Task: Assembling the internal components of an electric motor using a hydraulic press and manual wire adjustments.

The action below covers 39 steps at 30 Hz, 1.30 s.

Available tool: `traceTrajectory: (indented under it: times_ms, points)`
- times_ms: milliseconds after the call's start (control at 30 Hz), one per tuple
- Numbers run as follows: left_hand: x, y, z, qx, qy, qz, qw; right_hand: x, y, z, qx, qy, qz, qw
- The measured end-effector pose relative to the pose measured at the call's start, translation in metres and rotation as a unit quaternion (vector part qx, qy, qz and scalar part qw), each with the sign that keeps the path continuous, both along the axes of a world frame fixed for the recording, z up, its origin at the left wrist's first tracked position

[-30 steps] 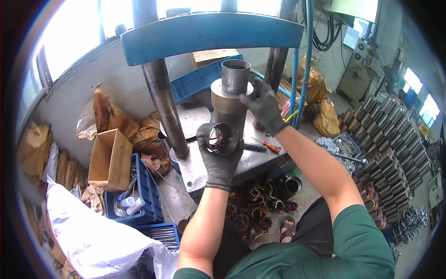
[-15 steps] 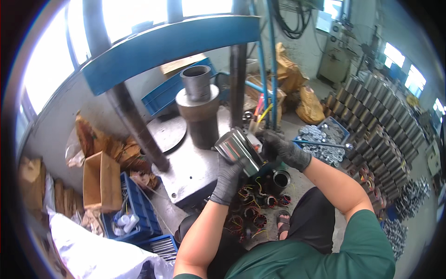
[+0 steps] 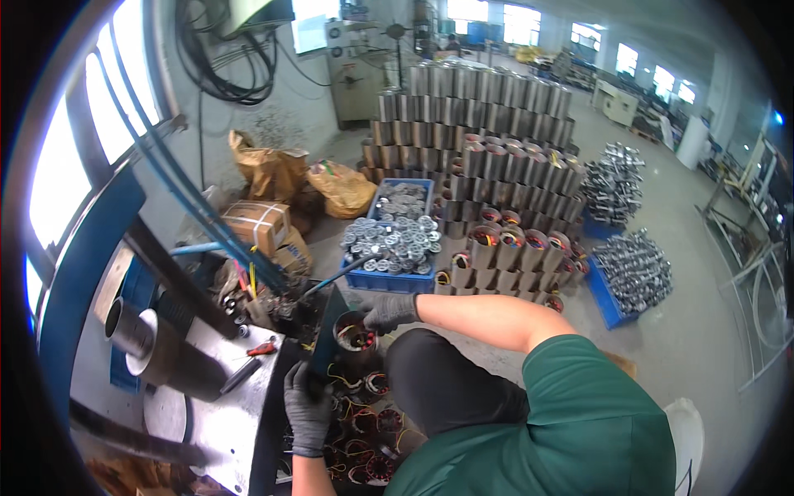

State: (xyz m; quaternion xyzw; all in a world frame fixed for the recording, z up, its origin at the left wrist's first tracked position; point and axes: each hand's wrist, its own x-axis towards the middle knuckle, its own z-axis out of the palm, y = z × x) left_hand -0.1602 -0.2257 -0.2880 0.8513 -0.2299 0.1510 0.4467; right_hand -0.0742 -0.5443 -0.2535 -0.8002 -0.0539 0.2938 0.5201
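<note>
Item under handling: the metal cylinder [image 3: 357,360] stands roughly upright, mouth upward, at the far end of a low cluster of wound cores [image 3: 364,422] and just beside the person's bent knee [image 3: 438,372]. Coloured wires [image 3: 357,337] show inside its mouth.

Right hand [image 3: 392,312]: gloved, placed at the right side of the cylinder's rim with the fingers bent toward it. Contact appears likely; whether the fingers are closed on the wall cannot be told.

Left hand [image 3: 308,409]: gloved, near the edge of the steel table [image 3: 231,422], fingers directed away from the body and apart from the cylinder. The area by the palm is dark and blurred; whether anything is held cannot be told.

Surroundings: a thick column [image 3: 178,360] on the table carries a short tube [image 3: 131,326] at its end. A red-handled tool [image 3: 263,348] and a dark bar [image 3: 240,376] lie near its base. Beyond the cylinder is a blue bin [image 3: 389,283] of metal discs.

Step in hand: judged to be right-hand handling of the cylinder at the cluster, away from the column. Next move, in this inspector's judgement, calls for a sure hold on the outer wall, with fingertips clear of the wires and the mouth kept upward
</note>
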Motion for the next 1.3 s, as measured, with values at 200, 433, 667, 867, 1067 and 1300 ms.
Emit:
traceTrajectory:
  times_ms: [200, 433, 667, 867, 1067, 1300]
  points:
    - [-0.033, 0.027, -0.002, 0.016, 0.183, -0.063, 0.981, -0.054, -0.133, -0.170, -0.149, -0.036, -0.301, 0.941]
    - [-0.060, 0.027, -0.031, 0.239, 0.167, -0.093, 0.952, -0.189, -0.221, -0.348, -0.122, 0.113, -0.523, 0.836]
    - [-0.046, 0.007, -0.042, 0.239, 0.229, -0.035, 0.943, -0.281, -0.284, -0.468, 0.065, 0.203, -0.748, 0.629]
    - [-0.046, 0.018, -0.061, 0.238, 0.299, -0.046, 0.923, -0.280, -0.335, -0.478, 0.089, 0.127, -0.842, 0.517]
    - [-0.053, 0.022, -0.065, 0.275, 0.301, -0.020, 0.913, -0.247, -0.369, -0.426, 0.154, 0.091, -0.859, 0.480]
    - [-0.048, 0.038, -0.087, 0.277, 0.357, -0.044, 0.891, -0.225, -0.404, -0.370, 0.244, 0.030, -0.857, 0.452]
